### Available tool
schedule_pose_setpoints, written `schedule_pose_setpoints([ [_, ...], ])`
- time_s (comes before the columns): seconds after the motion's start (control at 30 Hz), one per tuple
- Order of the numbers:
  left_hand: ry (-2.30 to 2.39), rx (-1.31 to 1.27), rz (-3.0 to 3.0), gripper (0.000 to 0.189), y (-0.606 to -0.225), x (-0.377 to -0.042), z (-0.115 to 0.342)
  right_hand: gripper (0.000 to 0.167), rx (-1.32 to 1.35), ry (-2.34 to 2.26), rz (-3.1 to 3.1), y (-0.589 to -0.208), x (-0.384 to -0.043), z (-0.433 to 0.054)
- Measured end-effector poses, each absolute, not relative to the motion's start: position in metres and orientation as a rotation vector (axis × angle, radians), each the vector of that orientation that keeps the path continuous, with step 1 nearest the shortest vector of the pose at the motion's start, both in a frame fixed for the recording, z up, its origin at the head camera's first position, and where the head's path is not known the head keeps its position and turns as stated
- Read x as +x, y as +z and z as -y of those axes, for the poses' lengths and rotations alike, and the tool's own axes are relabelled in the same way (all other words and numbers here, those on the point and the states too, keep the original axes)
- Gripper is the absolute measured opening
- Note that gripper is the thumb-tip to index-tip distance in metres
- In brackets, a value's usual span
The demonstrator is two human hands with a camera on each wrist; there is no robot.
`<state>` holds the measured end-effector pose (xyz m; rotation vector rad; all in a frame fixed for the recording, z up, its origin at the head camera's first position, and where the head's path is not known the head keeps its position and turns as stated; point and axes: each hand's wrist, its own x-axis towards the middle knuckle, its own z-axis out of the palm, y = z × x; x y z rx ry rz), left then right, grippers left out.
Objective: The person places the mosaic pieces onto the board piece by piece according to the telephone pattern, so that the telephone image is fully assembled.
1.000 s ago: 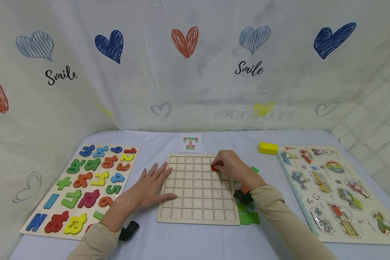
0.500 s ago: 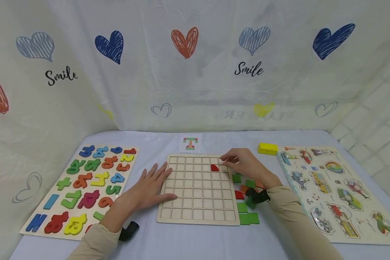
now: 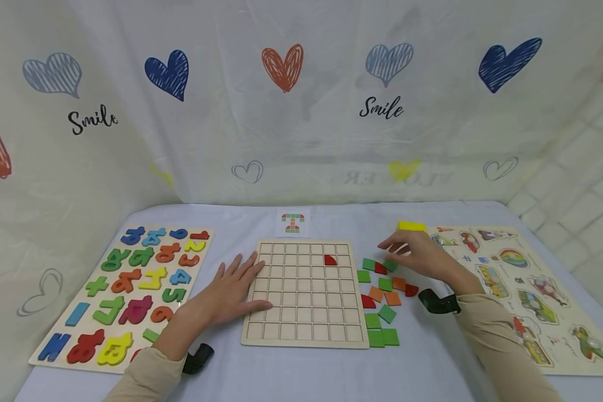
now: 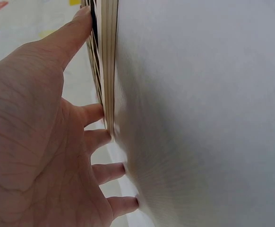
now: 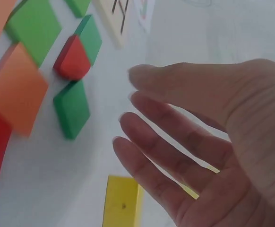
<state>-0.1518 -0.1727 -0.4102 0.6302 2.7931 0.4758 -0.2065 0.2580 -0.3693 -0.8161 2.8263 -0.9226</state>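
A wooden grid board (image 3: 304,286) lies in the middle of the table, with one red quarter-round tile (image 3: 330,260) in a cell near its upper right. My left hand (image 3: 226,293) is spread flat over the board's left edge; in the left wrist view its thumb and fingertips touch the board's side and the cloth. Beyond the board's right side, my right hand (image 3: 419,255) hovers with loosely bent fingers and nothing between them. Below it are loose tiles: green squares (image 3: 390,336), orange squares (image 3: 392,298) and red quarter-rounds (image 3: 411,290). The right wrist view shows a green tile (image 5: 72,109) near the fingertips.
Behind the board lies a small pattern card (image 3: 293,223) with a T shape of coloured squares. A yellow block (image 3: 411,226) sits behind my right hand. A number puzzle board (image 3: 92,321) is at left, and a vehicle picture puzzle (image 3: 573,324) is at right.
My right hand has let go of the red quarter-round tile in the grid and moved right, off the board to above the loose tiles. The left hand has stayed put.
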Motion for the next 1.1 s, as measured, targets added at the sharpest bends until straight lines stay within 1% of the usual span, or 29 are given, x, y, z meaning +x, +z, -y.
schedule_pose_setpoints([
  [0.13,0.469,0.629,-2.794,0.098,-0.411,-0.152,0.173,0.021,-0.838,-0.884,-2.804,-0.372,-0.206,-0.267],
  [0.37,0.468,0.636,-2.794,0.098,-0.412,-0.152,0.173,0.026,-0.834,-0.915,-2.751,-0.377,-0.204,-0.272],
  [0.6,0.466,0.632,-2.795,0.098,-0.413,-0.153,0.173,0.026,-0.815,-0.9,-2.755,-0.382,-0.204,-0.27],
  [0.87,0.469,0.625,-2.794,0.098,-0.413,-0.153,0.173,0.024,-0.682,-0.809,-2.839,-0.386,-0.206,-0.264],
  [1.1,0.466,0.622,-2.796,0.098,-0.413,-0.153,0.173,0.027,-0.586,-0.85,-2.797,-0.385,-0.206,-0.262],
])
